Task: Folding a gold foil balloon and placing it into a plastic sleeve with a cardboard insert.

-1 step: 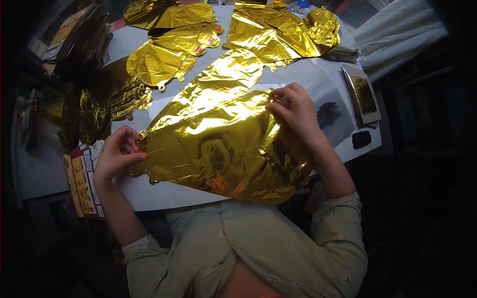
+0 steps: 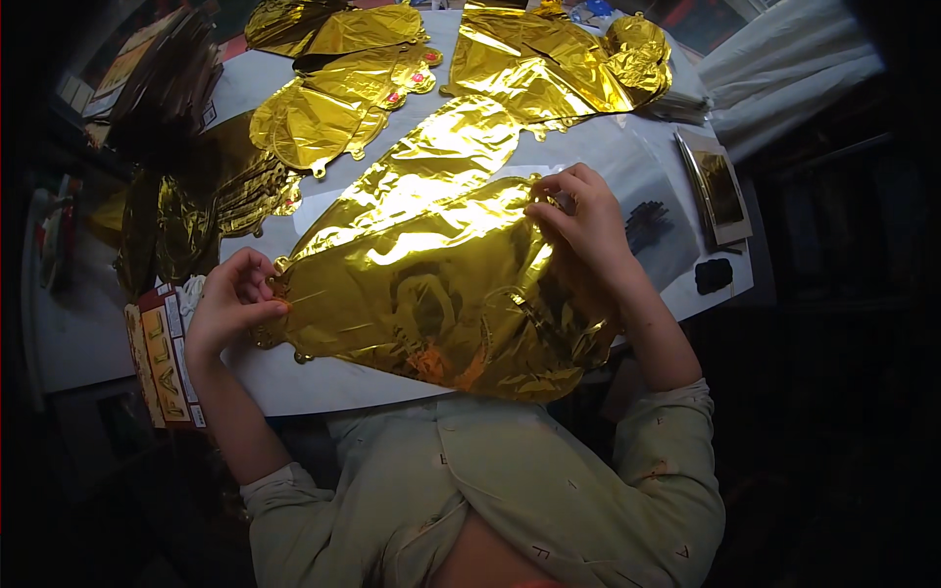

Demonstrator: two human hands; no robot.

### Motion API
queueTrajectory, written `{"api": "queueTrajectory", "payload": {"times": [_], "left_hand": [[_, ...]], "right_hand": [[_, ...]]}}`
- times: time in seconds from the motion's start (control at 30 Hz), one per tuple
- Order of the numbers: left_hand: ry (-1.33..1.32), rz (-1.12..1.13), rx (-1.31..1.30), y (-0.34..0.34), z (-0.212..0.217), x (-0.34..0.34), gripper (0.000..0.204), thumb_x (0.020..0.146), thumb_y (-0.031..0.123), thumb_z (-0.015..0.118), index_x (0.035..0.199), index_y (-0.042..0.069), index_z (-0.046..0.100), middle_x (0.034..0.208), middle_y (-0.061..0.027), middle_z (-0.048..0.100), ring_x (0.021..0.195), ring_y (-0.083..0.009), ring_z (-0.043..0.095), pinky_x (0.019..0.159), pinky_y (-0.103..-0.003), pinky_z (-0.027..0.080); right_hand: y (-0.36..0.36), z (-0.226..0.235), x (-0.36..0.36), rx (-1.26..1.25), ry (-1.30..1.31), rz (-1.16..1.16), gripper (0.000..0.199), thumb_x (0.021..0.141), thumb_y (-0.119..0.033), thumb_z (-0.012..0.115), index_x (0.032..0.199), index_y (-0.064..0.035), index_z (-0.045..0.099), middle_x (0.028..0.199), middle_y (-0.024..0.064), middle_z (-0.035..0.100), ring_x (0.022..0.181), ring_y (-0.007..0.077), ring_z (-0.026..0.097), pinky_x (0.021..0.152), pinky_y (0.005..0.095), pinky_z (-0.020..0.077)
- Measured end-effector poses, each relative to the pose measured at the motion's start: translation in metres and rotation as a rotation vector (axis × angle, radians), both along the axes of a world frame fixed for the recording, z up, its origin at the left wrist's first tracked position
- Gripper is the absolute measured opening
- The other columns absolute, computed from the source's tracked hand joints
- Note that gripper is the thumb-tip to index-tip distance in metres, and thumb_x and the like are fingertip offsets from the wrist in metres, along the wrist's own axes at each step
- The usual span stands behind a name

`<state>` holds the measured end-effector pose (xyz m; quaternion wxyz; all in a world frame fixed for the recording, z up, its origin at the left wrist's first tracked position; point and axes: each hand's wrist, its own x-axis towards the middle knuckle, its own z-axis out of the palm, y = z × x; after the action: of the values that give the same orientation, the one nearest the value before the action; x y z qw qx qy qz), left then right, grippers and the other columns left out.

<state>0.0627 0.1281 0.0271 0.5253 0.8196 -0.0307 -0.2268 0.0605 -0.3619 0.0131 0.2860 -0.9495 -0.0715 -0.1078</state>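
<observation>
A flat gold foil balloon spreads between my two hands at the near edge of the table. My left hand pinches its narrow left end, thumb and fingers closed on the tabbed edge. At the upper right edge of the same balloon, my right hand grips the foil between thumb and forefinger. The balloon's near side hangs over the table edge in front of my shirt. Just beyond it lies another gold foil piece, partly covered by the held one; whether the two are joined I cannot tell.
More gold foil balloons lie at the back left, others at the back right. A stack of dark flat packages stands far left. A printed packet sits by my left forearm. Rightward are a framed card and a black pad.
</observation>
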Motion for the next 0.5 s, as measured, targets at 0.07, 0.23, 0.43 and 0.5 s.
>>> {"api": "queueTrajectory", "payload": {"times": [0.07,0.23,0.43,0.5], "left_hand": [[0.016,0.009,0.017,0.0022,0.0022,0.0003,0.044,0.073,-0.002,0.09,0.106,0.007,0.063,0.081,0.0063,0.06,0.074,-0.0002,0.059,0.067,-0.017,0.048],[0.003,0.03,0.045,0.0035,0.0027,0.0014,0.043,0.072,-0.002,0.09,0.104,0.007,0.063,0.076,0.0064,0.057,0.071,0.0,0.056,0.066,-0.018,0.045],[-0.099,0.045,0.112,0.0046,0.002,-0.0016,0.042,0.071,-0.004,0.088,0.102,0.007,0.062,0.076,0.0066,0.057,0.068,-0.0004,0.051,0.063,-0.018,0.041],[-0.066,0.058,0.098,0.005,0.0006,-0.0001,0.042,0.07,-0.004,0.088,0.101,0.007,0.061,0.076,0.0068,0.056,0.068,-0.0003,0.051,0.063,-0.018,0.041]], "right_hand": [[0.0013,0.0003,0.0001,0.009,0.041,0.002,0.029,0.082,-0.02,0.087,0.104,-0.0044,0.076,0.1,0.0092,0.067,0.094,0.0269,0.066,0.082,0.0356,0.0522],[0.0017,0.0024,-0.0007,0.063,0.085,-0.029,0.026,0.084,-0.019,0.086,0.104,-0.0046,0.077,0.097,0.007,0.066,0.082,0.0216,0.063,0.076,0.033,0.051],[0.003,0.0022,-0.0002,0.073,0.072,-0.019,0.026,0.085,-0.018,0.087,0.105,-0.0042,0.076,0.097,0.0061,0.065,0.078,0.0187,0.061,0.073,0.0319,0.0506],[0.003,0.002,0.0001,0.06,0.073,-0.017,0.026,0.085,-0.019,0.087,0.105,-0.0043,0.076,0.097,0.0059,0.065,0.078,0.0186,0.061,0.073,0.0317,0.0509]]}}
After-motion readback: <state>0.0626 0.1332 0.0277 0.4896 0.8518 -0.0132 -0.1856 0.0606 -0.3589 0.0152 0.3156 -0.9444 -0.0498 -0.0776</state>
